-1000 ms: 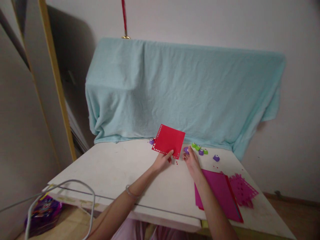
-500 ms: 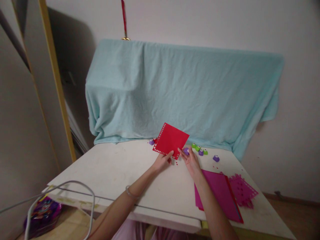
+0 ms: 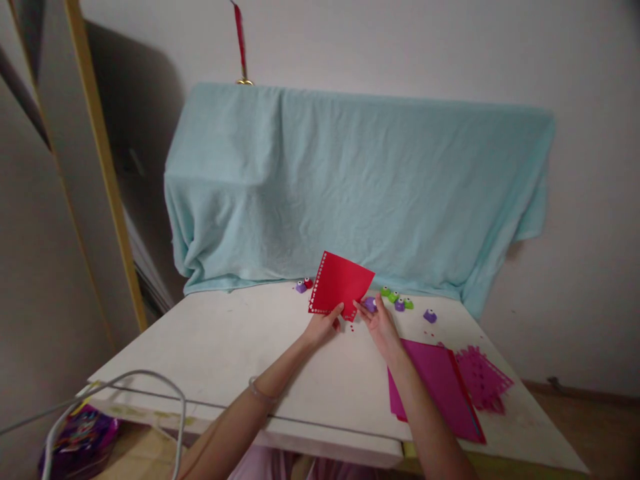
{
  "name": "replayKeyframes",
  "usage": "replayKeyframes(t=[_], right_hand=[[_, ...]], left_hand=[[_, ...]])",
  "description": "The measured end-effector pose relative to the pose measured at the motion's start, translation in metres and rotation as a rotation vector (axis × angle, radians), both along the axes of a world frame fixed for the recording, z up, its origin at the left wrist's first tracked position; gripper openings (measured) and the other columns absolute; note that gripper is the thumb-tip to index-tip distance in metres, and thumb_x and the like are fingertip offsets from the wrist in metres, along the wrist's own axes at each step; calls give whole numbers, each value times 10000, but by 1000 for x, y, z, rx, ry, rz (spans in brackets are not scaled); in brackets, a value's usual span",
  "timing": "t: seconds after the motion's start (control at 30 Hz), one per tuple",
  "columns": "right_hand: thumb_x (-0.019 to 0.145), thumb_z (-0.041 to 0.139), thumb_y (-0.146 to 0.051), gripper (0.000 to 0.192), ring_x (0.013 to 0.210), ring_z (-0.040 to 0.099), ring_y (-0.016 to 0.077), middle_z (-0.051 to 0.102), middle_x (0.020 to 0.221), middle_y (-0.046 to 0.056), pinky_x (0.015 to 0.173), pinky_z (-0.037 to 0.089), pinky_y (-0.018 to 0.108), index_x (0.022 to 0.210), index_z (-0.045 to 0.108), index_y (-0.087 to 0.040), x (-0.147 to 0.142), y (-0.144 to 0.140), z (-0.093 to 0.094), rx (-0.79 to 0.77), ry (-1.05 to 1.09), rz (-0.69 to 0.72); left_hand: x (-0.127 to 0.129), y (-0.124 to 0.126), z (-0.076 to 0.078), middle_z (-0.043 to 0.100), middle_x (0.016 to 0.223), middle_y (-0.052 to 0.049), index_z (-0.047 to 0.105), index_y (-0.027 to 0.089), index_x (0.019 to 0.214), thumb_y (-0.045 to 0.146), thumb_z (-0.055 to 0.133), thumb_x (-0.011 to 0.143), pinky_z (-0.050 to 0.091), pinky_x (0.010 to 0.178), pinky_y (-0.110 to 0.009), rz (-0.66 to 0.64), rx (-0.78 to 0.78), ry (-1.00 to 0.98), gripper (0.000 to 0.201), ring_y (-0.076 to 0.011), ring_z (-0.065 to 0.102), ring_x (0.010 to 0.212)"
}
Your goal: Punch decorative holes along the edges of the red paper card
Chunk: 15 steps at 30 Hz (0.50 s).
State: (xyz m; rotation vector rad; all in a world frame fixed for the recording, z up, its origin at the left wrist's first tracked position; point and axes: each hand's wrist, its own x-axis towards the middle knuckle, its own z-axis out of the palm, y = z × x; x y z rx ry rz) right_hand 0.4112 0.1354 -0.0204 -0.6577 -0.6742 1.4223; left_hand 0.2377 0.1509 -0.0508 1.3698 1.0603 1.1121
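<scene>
My left hand (image 3: pixel 324 325) pinches the lower edge of a square red paper sheet (image 3: pixel 345 283), thumb on top. The sheet is tilted up above the table, with punched holes along its left and lower edges. My right hand (image 3: pixel 381 327) is at the sheet's lower right side, its fingertips touching or very close to the paper. A purple craft punch (image 3: pixel 369 304) with a white eye sits between its fingers. Small red punched bits (image 3: pixel 352 328) lie below the sheet.
Small green punches (image 3: pixel 393 297) and a purple punch (image 3: pixel 430 316) stand right; a purple and red pair (image 3: pixel 301 287) is left. Magenta sheets (image 3: pixel 430 380) lie under my right forearm, beside punched magenta paper (image 3: pixel 483 380). A blue cloth (image 3: pixel 360 180) hangs behind; a cable (image 3: pixel 145 375) loops front left.
The red sheet has turned slightly and its right side now bends between my hands. Both hands stay in nearly the same place; the whole view has shifted a little.
</scene>
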Motion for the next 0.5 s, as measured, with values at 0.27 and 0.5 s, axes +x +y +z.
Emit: replayKeyframes(t=[0.27,0.5], right_hand=[[709,795,-496,373,839,726,252,728,857,56,669,572,315,833,619,-191,-1,3,-2,-20,14,-10],[683,825,-439,360,771,733,237,733,831,51,677,575,301,844,623,-188,-1,5,-8,-30,39,-29]], left_hand=[[0,-1,-3,558,483,-45,572,144,565,651,526,835,385,543,-267,16,13,7,576,-124,502,465],[-2,-1,-3,537,479,-36,563,159,576,666,544,816,373,527,-280,12,-9,16,561,-129,490,459]])
